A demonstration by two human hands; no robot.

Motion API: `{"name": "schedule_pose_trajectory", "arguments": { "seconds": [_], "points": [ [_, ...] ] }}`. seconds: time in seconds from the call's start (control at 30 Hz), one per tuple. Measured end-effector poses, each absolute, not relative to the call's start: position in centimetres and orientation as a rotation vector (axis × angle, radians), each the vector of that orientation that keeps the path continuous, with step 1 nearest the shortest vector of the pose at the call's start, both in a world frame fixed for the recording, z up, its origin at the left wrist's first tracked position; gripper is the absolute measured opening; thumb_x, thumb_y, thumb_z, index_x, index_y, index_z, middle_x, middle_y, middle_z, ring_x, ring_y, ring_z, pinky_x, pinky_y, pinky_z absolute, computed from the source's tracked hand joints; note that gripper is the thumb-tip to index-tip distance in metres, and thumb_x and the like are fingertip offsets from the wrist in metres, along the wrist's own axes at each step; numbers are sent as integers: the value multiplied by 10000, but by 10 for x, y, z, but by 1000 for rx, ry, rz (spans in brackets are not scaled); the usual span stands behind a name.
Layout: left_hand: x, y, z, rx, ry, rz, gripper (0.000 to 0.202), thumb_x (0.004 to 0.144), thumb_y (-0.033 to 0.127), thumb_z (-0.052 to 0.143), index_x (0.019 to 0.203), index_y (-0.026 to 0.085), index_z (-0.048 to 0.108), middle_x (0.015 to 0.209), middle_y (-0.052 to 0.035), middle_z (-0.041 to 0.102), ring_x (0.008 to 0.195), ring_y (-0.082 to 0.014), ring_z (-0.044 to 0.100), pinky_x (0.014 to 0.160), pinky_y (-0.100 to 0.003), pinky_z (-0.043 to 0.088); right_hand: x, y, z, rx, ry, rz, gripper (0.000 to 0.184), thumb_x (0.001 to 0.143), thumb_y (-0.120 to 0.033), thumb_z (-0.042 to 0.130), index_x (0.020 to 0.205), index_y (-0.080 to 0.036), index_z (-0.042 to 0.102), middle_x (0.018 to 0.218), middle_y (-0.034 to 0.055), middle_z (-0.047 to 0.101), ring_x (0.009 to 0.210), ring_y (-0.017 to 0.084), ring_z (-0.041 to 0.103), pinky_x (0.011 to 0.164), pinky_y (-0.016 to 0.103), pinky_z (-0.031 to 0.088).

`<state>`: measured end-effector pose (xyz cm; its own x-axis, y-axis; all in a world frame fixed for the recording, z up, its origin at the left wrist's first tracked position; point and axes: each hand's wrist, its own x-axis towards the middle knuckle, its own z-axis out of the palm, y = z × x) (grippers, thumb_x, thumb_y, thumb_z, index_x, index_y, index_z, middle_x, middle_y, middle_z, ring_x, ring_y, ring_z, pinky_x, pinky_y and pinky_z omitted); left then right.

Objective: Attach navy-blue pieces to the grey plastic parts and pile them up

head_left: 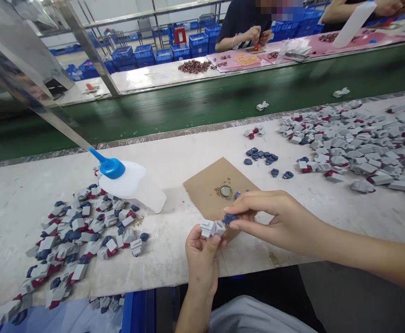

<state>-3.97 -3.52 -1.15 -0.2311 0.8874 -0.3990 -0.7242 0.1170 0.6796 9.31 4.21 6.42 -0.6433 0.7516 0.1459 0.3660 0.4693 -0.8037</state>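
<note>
My left hand (202, 259) is closed around a small grey plastic part (212, 227), held up at the table's near edge. My right hand (275, 217) pinches a small dark blue piece (229, 218) against the grey part's right side. Both hands hover over the near corner of a brown cardboard square (209, 185), which carries a small round metal cap (226, 191) with glue smears around it.
A white glue bottle (133, 185) with a blue nozzle lies on its side at left. Several assembled grey, blue and red parts (74, 240) are heaped at left, a grey-red pile (355, 143) at right, loose blue pieces (263, 157) between. Beyond runs a green conveyor (205, 106); other people work opposite.
</note>
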Motion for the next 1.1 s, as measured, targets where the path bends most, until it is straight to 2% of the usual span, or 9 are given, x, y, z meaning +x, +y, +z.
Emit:
{"name": "schedule_pose_trajectory", "arguments": {
  "seconds": [0.23,0.4,0.63,0.77,0.9,1.0,1.1],
  "points": [
    [-39,-34,-15,226,1020,1523,188,537,235,781,671,193,655,647,12,680,634,-106,630,529,-165,469,90,45,61,-943,-2283,1027,155,786,-226,556,879,-184,674,786,42,678,688,143,603,616,253,488],
    [-38,-35,-15,273,1011,1544,169,561,204,769,698,211,671,743,10,703,667,-90,619,543,-153,466,90,45,61,-872,-2310,986,148,804,-200,543,889,-184,662,810,33,672,739,141,604,661,255,476],
    [-36,-38,-14,408,1093,1589,139,600,201,745,716,237,677,768,27,706,588,-64,589,581,-165,476,91,41,58,-762,-2415,892,147,839,-152,485,850,-165,631,722,34,626,678,133,562,591,244,438],
    [-31,-40,-16,470,1175,1704,121,612,199,733,713,233,674,783,6,708,697,-116,638,582,-168,499,93,41,62,-693,-2473,867,172,851,-119,442,851,-167,607,765,51,609,707,138,556,606,247,439],
    [-31,-46,-31,729,1164,1823,173,683,116,661,807,237,654,856,-9,710,769,-144,661,639,-223,540,96,37,59,-571,-2500,776,152,865,-113,425,876,-163,569,751,50,580,704,131,537,616,241,433],
    [-32,-52,-40,910,1123,1918,258,702,49,623,869,246,625,913,-2,702,839,-144,656,700,-257,551,100,29,53,-477,-2477,672,135,847,-73,453,920,-143,543,756,49,568,685,114,512,593,222,419],
    [-32,-55,-41,1034,1105,1978,307,699,4,607,885,248,609,931,10,695,834,-126,652,680,-237,556,105,22,52,-389,-2470,508,192,817,-13,456,977,-91,530,798,83,589,713,127,511,597,239,432]
  ]
}}
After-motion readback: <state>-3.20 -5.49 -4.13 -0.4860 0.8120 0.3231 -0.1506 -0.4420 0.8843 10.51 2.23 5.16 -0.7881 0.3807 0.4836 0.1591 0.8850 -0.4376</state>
